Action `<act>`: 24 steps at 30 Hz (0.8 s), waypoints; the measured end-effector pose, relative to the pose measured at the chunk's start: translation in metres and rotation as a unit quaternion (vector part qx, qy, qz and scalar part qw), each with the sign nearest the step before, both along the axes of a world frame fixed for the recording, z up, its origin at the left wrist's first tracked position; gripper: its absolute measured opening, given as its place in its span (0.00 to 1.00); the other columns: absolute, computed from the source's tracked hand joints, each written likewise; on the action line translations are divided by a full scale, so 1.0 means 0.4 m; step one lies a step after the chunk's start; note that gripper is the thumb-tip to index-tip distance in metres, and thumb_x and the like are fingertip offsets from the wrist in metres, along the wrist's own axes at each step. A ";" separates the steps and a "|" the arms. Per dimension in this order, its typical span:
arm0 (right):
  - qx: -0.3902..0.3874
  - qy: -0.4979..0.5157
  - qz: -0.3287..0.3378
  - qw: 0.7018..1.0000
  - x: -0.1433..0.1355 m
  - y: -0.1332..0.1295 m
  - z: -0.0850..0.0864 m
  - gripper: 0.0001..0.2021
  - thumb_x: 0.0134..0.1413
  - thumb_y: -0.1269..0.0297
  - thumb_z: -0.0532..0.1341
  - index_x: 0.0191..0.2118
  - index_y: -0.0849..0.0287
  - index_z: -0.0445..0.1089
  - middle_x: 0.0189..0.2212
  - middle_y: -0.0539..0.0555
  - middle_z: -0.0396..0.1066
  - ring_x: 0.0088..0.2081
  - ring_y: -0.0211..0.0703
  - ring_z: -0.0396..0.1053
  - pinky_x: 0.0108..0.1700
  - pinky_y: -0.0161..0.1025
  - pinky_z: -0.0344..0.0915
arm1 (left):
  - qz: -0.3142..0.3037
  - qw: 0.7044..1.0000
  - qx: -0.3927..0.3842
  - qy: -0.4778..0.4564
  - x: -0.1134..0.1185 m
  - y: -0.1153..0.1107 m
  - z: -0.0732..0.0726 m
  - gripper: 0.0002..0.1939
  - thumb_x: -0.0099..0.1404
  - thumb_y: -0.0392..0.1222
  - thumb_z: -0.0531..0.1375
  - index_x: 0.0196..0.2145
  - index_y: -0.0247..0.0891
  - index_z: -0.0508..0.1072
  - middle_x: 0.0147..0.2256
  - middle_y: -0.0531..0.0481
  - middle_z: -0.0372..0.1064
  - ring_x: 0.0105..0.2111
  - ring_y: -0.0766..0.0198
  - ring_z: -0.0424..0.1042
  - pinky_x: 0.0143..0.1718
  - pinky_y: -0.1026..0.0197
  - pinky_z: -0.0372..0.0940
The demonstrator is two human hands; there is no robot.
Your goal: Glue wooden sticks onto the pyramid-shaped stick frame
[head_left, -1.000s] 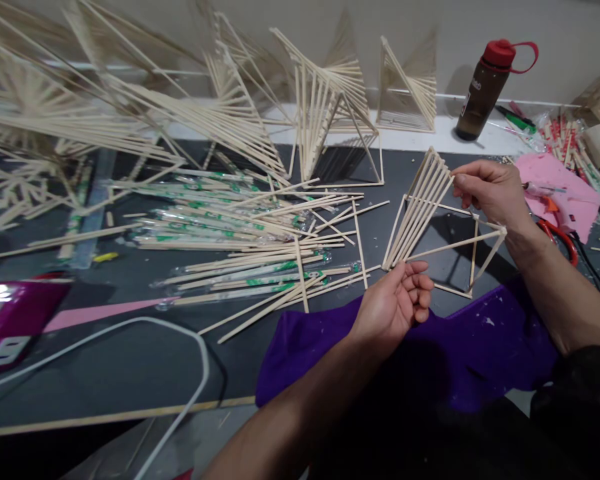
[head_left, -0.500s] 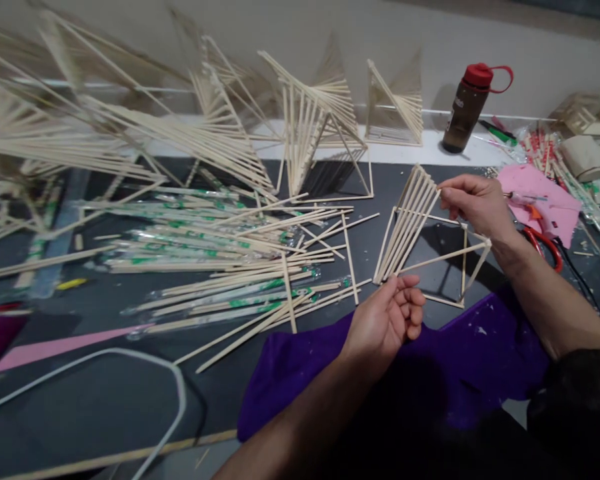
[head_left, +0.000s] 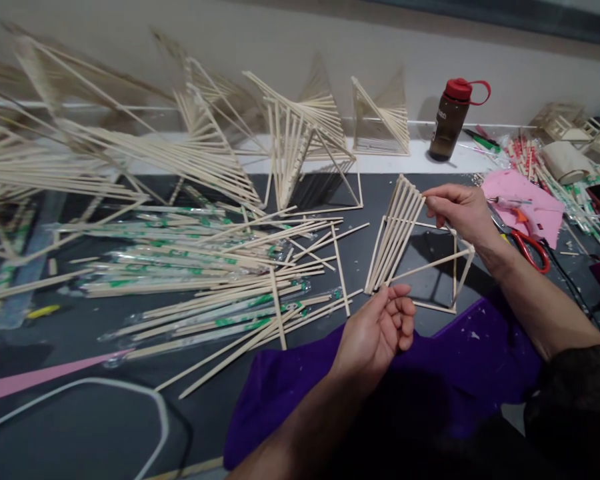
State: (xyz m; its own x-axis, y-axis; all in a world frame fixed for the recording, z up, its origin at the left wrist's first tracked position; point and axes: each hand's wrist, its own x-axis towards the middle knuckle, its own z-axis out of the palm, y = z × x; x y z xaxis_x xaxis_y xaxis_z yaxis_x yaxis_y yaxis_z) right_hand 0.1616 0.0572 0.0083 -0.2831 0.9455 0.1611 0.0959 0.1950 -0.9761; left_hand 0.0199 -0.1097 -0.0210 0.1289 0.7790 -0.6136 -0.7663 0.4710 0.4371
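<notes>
A small frame of wooden sticks [head_left: 394, 233] stands on the dark table, with several slanting sticks set side by side like a fan. My right hand [head_left: 461, 212] pinches the upper end of the outermost wooden stick between thumb and fingertips. At that stick's lower end is my left hand [head_left: 377, 330], palm up, its thumb and forefinger closed on the tip and the other fingers loosely curled. The exact contact there is partly hidden. A purple cloth [head_left: 290, 387] lies under my left forearm.
Loose and plastic-wrapped chopsticks [head_left: 180, 263] spread over the table to the left. Finished-looking stick structures [head_left: 300, 127] line the wall. A red-capped bottle [head_left: 449, 123] stands behind; red-handled scissors [head_left: 530, 250], a glue gun [head_left: 523, 210] and pink sheet [head_left: 550, 200] lie right.
The view has shifted slightly, so everything sits a little further left and lower. Both hands keep nearly the same places on the stick.
</notes>
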 end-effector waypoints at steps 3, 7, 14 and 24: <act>-0.002 0.000 -0.001 1.000 0.000 0.000 -0.001 0.10 0.43 0.62 0.66 0.31 0.62 0.78 0.18 0.46 0.70 0.16 0.29 0.62 0.19 0.29 0.58 | 0.000 1.000 0.009 -0.005 -0.002 -0.002 -0.003 0.17 0.74 0.42 0.48 0.35 0.31 0.72 0.21 0.50 0.68 0.14 0.69 0.61 0.13 0.68 0.54; -0.001 -0.010 -0.003 1.000 0.000 0.000 0.001 0.09 0.43 0.61 0.67 0.30 0.61 0.78 0.18 0.46 0.70 0.17 0.29 0.62 0.20 0.29 0.59 | 0.002 1.000 0.016 -0.011 -0.002 -0.003 -0.005 0.17 0.74 0.42 0.48 0.35 0.31 0.72 0.22 0.49 0.68 0.14 0.69 0.62 0.13 0.68 0.55; 0.028 -0.015 -0.018 0.999 -0.003 -0.004 0.013 0.05 0.43 0.64 0.67 0.27 0.61 0.77 0.17 0.47 0.70 0.16 0.29 0.62 0.19 0.29 0.57 | 0.004 1.000 -0.008 -0.010 0.004 0.001 0.013 0.18 0.75 0.39 0.44 0.35 0.31 0.70 0.21 0.50 0.68 0.14 0.69 0.62 0.13 0.68 0.55; 0.032 -0.022 -0.019 0.999 -0.001 -0.001 0.008 0.05 0.44 0.65 0.67 0.27 0.61 0.77 0.18 0.47 0.70 0.16 0.29 0.62 0.18 0.30 0.57 | 0.010 0.999 0.017 -0.034 0.000 -0.003 -0.001 0.14 0.73 0.40 0.48 0.37 0.33 0.70 0.22 0.50 0.68 0.15 0.68 0.63 0.14 0.67 0.56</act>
State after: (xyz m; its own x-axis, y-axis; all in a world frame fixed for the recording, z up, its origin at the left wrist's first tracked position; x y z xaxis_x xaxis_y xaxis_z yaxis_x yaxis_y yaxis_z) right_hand 0.1612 0.0569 0.0117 -0.2561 0.9435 0.2104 0.1477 0.2533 -0.9560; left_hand 0.0199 -0.1110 -0.0212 0.1532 0.8019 -0.5775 -0.8043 0.4407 0.3985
